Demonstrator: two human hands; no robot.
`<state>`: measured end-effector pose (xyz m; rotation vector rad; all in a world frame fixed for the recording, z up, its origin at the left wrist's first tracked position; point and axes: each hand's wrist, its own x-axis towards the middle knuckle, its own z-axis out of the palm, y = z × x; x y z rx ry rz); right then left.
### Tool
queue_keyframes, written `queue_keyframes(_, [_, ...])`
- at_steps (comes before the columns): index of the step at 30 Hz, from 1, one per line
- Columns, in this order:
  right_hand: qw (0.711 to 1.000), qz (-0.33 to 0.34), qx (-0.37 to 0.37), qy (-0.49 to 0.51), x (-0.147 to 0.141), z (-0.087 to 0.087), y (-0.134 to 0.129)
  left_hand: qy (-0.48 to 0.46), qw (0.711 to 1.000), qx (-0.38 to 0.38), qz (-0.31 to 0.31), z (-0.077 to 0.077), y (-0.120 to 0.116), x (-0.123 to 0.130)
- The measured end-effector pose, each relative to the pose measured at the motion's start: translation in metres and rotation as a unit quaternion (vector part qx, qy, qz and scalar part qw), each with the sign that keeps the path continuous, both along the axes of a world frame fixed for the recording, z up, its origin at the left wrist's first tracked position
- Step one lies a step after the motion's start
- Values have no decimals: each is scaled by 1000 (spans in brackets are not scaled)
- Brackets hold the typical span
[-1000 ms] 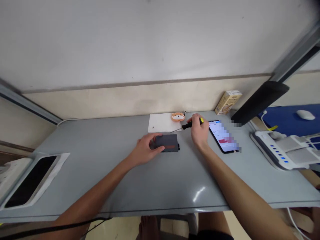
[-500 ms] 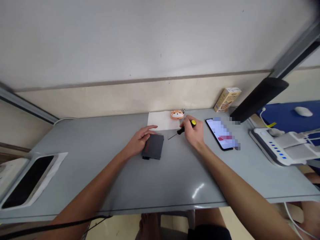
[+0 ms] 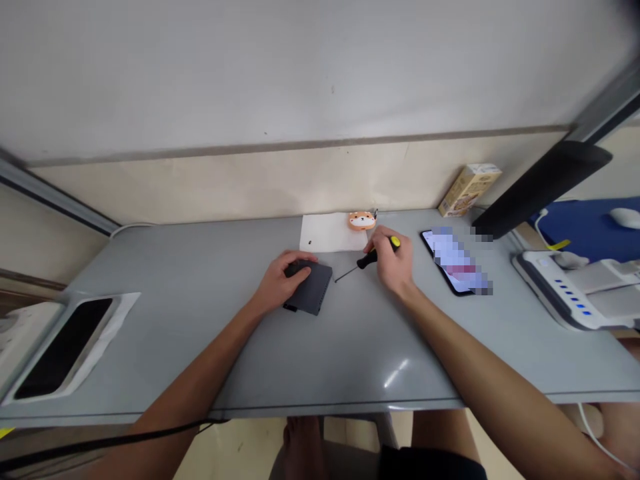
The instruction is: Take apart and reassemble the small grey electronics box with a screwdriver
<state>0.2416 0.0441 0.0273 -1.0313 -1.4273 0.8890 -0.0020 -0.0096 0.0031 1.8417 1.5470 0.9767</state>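
Note:
A dark, flat rectangular device (image 3: 316, 290) lies slightly turned on the grey table. My left hand (image 3: 283, 280) grips its left and far edges, thumb on top and fingers along the far side. In my right hand (image 3: 393, 260) is a screwdriver (image 3: 369, 259) with a black and yellow handle; its thin shaft points down-left, with the tip a little to the right of the device. Behind them lies a white sheet of paper (image 3: 327, 233) with a small dark speck, and an orange animal-face case (image 3: 362, 221) rests at its right end.
On the grey table (image 3: 350, 360), a lit phone (image 3: 455, 263) lies right of my right hand. Further right are a power strip (image 3: 565, 293), a carton (image 3: 469, 191) and a black cylindrical object (image 3: 543, 190). A black-screened device (image 3: 65, 347) is at the left. Part of another person shows at the lower right.
My left hand has shifted from the device's corner to a fuller hold, its thumb now on top. The dark speck on the paper is now visible. The camera view has shifted slightly.

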Motion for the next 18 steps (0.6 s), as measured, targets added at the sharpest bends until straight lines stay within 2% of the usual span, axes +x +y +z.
queue_keyframes(7, [993,116,-22,3,-10,0,-14,24,1000,16,11,-3,1,3])
queue_keyframes(14, [989,146,-27,-10,-16,0,-21,24,1000,14,14,-3,-1,3])
queue_keyframes(18, [992,126,-19,5,-12,0,-17,20,999,40,1,-3,-4,3])
